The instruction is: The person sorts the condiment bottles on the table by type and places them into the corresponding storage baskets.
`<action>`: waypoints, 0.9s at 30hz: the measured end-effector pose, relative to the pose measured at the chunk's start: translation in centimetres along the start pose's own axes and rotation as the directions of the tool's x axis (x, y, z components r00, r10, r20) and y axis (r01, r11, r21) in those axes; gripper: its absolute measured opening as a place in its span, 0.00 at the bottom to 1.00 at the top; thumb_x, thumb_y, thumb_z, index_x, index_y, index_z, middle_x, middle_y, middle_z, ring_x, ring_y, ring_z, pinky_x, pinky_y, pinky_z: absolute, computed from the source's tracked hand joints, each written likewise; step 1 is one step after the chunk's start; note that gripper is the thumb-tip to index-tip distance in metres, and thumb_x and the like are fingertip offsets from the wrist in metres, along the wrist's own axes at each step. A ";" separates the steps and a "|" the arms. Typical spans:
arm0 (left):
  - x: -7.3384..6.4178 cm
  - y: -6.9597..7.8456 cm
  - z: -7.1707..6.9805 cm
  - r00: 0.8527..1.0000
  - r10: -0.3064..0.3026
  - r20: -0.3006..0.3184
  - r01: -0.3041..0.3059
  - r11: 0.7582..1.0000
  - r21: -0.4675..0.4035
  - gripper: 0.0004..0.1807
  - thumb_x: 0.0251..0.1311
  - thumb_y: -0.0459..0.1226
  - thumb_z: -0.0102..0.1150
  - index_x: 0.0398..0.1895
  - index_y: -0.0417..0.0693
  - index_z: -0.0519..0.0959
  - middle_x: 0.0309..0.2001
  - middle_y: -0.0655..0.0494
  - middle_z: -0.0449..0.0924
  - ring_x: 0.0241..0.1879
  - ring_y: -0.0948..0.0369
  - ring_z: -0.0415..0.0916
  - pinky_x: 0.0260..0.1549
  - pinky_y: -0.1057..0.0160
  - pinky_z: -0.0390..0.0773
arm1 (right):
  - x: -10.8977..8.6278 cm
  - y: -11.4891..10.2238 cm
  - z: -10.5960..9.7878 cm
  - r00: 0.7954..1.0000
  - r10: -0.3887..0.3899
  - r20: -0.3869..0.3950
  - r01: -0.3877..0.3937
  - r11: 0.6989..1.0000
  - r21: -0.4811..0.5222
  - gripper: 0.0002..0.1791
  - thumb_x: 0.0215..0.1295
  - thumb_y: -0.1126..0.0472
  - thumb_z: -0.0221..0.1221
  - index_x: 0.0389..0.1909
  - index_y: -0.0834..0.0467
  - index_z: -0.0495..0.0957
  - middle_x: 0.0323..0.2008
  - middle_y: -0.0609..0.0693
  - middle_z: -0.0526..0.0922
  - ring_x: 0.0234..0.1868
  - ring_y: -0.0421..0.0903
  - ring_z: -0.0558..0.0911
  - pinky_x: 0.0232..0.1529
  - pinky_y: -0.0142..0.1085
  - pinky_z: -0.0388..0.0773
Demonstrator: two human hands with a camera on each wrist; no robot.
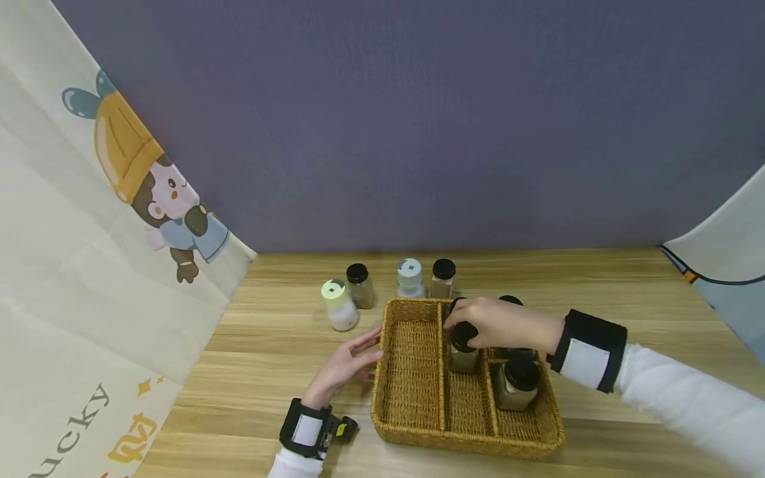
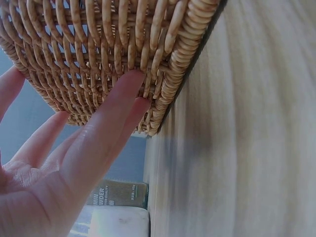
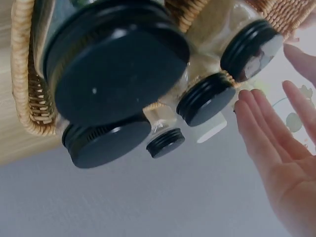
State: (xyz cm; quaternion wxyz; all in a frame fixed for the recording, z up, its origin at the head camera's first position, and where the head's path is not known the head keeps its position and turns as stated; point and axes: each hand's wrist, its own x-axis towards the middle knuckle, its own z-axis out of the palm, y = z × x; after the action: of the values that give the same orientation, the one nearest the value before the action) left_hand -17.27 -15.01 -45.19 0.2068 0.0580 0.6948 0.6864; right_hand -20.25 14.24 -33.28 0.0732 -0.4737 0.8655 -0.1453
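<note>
Fingers (image 2: 111,116) of the left hand (image 1: 340,365) are held spread, their tips laid against the outer wall of the wicker basket (image 1: 466,441) at its nine o'clock; twelve is taken as the far side of the tabletop (image 1: 251,358). Outside, near ten o'clock, a yellow-green-capped white bottle (image 1: 340,308) is stood, with a tan-filled spice jar (image 1: 361,290) just beside it. A pale-blue-capped bottle (image 1: 410,280) is placed at eleven, and a pinkish-tan spice jar (image 1: 443,281) short of twelve.

In the middle compartment, two black-lidded jars are held: the far jar (image 3: 206,101) toward twelve, the near jar (image 1: 463,358) about the centre. Over the latter's lid, the right hand (image 1: 493,322) is brought in from three o'clock, its fingers parted and fairly straight; whether the lid is touched cannot be told. Further right, the rear-right jar (image 1: 511,300) is set at one o'clock, the front-right jar (image 1: 518,385) at three. With four jars inside and four containers outside, the work is judged about half done.

On the printed cloth (image 1: 54,252), "ucky" can be read; a gold character stays uncertain. On the tan-filled spice jar, apparently, "MIN", "WDER" and "QUALITY" are shown, perhaps cumin powder; no brand is made out.
</note>
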 end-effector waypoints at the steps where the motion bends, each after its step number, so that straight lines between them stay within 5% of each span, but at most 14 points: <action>1: 0.0 0.0 0.0 1.000 0.000 0.002 0.000 1.000 -0.001 0.35 0.54 0.39 0.57 0.65 0.47 0.57 0.64 0.39 0.52 0.52 0.45 0.68 0.39 0.54 0.78 | 0.0 0.0 -0.1 1.000 0.007 -0.002 -0.007 1.000 -0.002 0.21 0.43 0.69 0.65 0.44 0.62 0.76 0.41 0.55 0.76 0.40 0.51 0.78 0.34 0.34 0.79; 27: 0.0 0.0 -0.3 1.000 0.000 0.012 0.000 1.000 0.001 0.35 0.54 0.40 0.58 0.65 0.47 0.57 0.64 0.39 0.53 0.52 0.46 0.68 0.39 0.54 0.78 | 2.9 2.9 -3.5 0.986 0.163 -0.024 -0.162 0.986 0.047 0.18 0.49 0.68 0.62 0.45 0.62 0.76 0.39 0.54 0.78 0.39 0.49 0.77 0.37 0.39 0.78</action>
State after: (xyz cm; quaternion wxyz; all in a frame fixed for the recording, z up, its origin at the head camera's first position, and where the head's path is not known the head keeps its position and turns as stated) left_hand -17.36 -15.27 -45.16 0.2108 0.0621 0.6938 0.6858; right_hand -25.10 13.91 -30.86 0.0834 -0.3978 0.8987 -0.1648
